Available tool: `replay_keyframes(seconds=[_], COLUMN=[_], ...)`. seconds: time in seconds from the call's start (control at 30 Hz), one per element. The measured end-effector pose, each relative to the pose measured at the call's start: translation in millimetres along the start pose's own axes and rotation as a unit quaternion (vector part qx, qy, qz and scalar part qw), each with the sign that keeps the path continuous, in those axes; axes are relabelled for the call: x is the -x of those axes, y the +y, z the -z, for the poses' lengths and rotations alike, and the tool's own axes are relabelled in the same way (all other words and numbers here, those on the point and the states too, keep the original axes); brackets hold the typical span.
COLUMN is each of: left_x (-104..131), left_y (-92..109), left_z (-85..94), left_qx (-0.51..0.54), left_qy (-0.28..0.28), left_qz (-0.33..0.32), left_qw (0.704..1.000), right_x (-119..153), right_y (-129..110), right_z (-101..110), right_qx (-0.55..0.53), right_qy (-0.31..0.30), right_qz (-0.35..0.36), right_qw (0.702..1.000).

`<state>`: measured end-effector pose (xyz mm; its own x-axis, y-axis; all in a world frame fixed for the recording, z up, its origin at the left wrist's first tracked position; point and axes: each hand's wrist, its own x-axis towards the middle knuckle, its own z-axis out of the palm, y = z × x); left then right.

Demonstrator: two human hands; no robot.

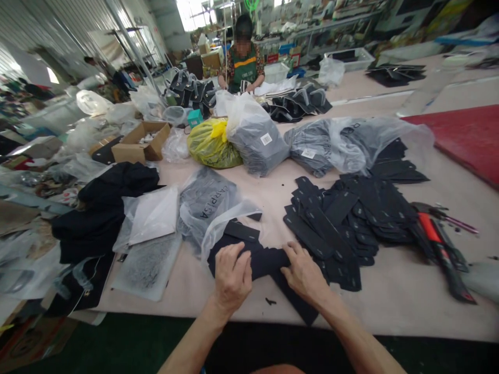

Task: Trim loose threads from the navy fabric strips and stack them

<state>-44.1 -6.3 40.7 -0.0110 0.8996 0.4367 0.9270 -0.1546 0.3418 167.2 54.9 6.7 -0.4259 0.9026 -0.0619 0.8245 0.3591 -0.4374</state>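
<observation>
Dark navy fabric pieces (268, 261) lie between my two hands in the head view, stretching out of the mouth of a clear plastic bag (212, 200) with dark lettering. My left hand (233, 275) is closed at their left part, with its fingers bent over the cloth. At the right end, my right hand (303, 272) pinches the fabric between thumb and fingers. Beneath that hand a dark strip (296, 298) slants toward the table's front edge. To the right spreads a heap of dark strips (343, 218) with small slots near their ends.
A red-and-black hammer (440, 249) lies at the right. Filled bags (259, 140), a yellow bag (214, 145) and a cardboard box (142, 143) stand farther back. White sheets (154, 218) and black cloth (113, 197) lie left. A co-worker (245, 62) sits across the table.
</observation>
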Motion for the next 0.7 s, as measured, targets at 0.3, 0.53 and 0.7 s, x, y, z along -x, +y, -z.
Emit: replay_keyframes(seconds=[0.3,0.53,0.7], left_x=[14.1,6.8,4.7], left_y=[-9.2,-18.9,-9.7], left_z=[-39.5,-35.4,-40.1], left_qx=[-0.041,0.006,0.049], left_qy=[-0.253,-0.069,0.037], left_qz=[0.007,0.032,0.090], left_qw=[0.967,0.997,0.994], right_x=[0.3,8.5,18.9], right_y=[11.5,23.2,26.2], right_z=[0.2,-1.2,-15.7], right_qx=[0.061,-0.039,-0.396], right_qy=[-0.038,-0.046,-0.162], right_qz=[0.045,0.051,-0.162], right_qw=[0.996,0.997,0.889])
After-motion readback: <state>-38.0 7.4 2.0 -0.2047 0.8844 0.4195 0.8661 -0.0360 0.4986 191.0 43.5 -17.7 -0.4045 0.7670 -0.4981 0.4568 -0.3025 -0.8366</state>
